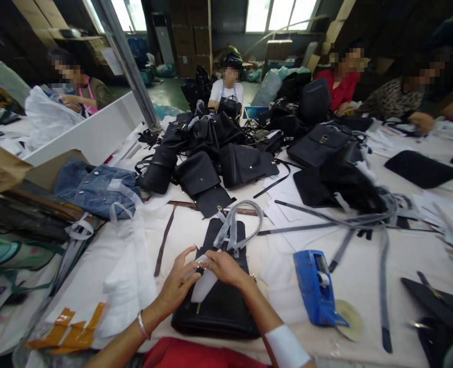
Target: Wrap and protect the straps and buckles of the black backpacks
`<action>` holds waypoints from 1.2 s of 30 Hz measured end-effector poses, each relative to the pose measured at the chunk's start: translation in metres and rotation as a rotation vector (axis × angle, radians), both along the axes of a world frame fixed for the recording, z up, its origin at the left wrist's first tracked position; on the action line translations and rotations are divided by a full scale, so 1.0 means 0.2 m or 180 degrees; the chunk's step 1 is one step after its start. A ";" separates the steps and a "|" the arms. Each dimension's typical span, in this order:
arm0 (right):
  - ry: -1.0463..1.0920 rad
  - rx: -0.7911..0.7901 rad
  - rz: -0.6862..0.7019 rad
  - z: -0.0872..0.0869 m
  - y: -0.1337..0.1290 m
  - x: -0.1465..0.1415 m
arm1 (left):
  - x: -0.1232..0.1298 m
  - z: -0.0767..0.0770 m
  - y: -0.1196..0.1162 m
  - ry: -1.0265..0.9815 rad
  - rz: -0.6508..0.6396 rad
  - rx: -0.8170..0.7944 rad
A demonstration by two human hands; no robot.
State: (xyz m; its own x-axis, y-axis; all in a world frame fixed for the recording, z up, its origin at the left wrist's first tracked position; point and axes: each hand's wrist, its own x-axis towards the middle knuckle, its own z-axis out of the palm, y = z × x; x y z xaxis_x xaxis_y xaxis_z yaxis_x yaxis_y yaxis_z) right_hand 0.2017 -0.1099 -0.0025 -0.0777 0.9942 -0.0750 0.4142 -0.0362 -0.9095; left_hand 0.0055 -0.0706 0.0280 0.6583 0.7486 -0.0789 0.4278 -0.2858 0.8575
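Left hand grips a small shiny buckle; right hand pinches thin white wrap beside it. Under them, a black bag lies flat on the table. Blue tape dispenser sits right; more black bags pile ahead.

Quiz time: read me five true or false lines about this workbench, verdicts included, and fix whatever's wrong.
1. The left hand and right hand are close together over a black bag. True.
2. The bracelet is on the right wrist. False: it is on the left wrist.
3. The blue dispenser is right of that bag. True.
4. The denim lies at the far right. False: it lies on the left.
5. Orange tape shows at lower left. True.
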 end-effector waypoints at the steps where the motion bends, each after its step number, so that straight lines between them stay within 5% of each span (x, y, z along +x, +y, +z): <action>1: 0.0106 -0.0008 0.0164 0.00 0.04 0.00 | -0.01 0.01 0.01 0.0019 -0.0058 0.0071; 7: 0.0638 -0.0147 0.0684 0.02 0.18 0.00 | -0.04 -0.04 0.08 -0.0257 0.0245 -0.0393; 13: 0.1265 -0.0371 -0.0840 -0.01 0.04 -0.17 | -0.07 -0.11 0.13 -0.0469 0.0953 -0.1483; 18: 0.1043 -0.0229 -0.1206 0.04 -0.05 -0.28 | -0.07 -0.11 0.12 -0.0574 0.0828 -0.2193; 27: 0.0425 0.0214 -0.1472 0.05 -0.04 -0.32 | -0.05 -0.03 0.05 -0.1021 0.0876 -0.2463; 36: 0.0150 0.0167 -0.1559 0.06 -0.03 -0.32 | -0.03 -0.04 0.05 -0.1065 0.1057 -0.2386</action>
State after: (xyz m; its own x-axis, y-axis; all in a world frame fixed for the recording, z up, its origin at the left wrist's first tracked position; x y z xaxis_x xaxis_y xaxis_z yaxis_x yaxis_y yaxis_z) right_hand 0.1367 -0.1162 0.0098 0.3974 0.9171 -0.0316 0.3184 -0.1701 -0.9326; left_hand -0.0014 -0.0614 0.0198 0.4927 0.7339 -0.4677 0.0818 0.4960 0.8644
